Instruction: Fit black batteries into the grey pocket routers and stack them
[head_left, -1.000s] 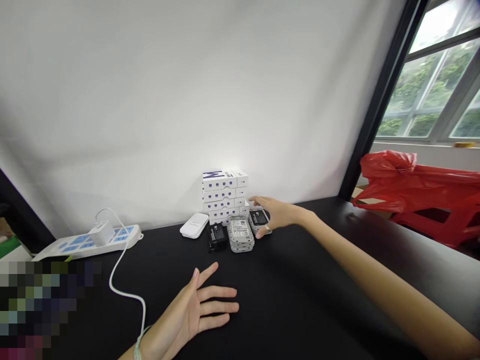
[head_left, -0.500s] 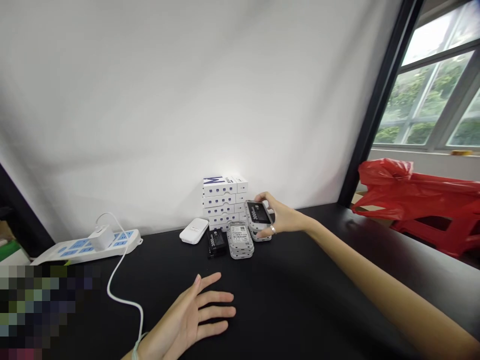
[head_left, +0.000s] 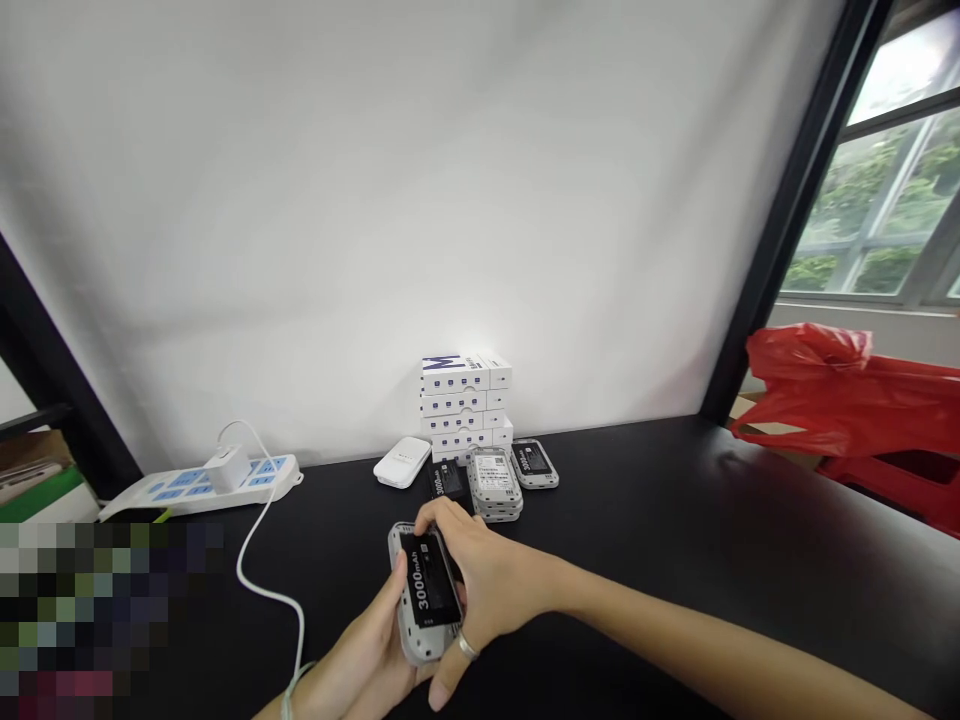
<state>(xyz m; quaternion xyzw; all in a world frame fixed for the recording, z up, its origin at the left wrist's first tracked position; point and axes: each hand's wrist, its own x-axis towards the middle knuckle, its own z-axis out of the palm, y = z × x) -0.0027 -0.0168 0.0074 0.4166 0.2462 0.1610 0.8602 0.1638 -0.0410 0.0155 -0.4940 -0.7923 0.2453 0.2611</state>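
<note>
Cradling a pale grey device [head_left: 421, 600] between them near the desk's [head_left: 660, 520] front edge, left of centre, the hands were closed around it in the head view. The device stood tilted, with rounded corners and a black label reading "3000mAh" in white. The left hand [head_left: 352, 665] supported it from below and along one long side, while the right hand [head_left: 480, 580] gripped it from the other side, its fingers [head_left: 439, 518] curled over the top edge. A ring [head_left: 468, 647] showed on the right hand.

Toward the desk's back edge stood a stack of white boxes [head_left: 465, 400], with a white rounded gadget [head_left: 402, 462] to its left. In front lay a black unit [head_left: 448, 478], a small pile of grey units [head_left: 493, 482], and a grey unit with a black label [head_left: 534, 463].

At the left, a white power strip [head_left: 199, 487] held a white plug charger [head_left: 228, 468], its white cable [head_left: 264, 570] trailing across the desk. Beyond the right end of the desk lay a red plastic bag [head_left: 817, 390].
</note>
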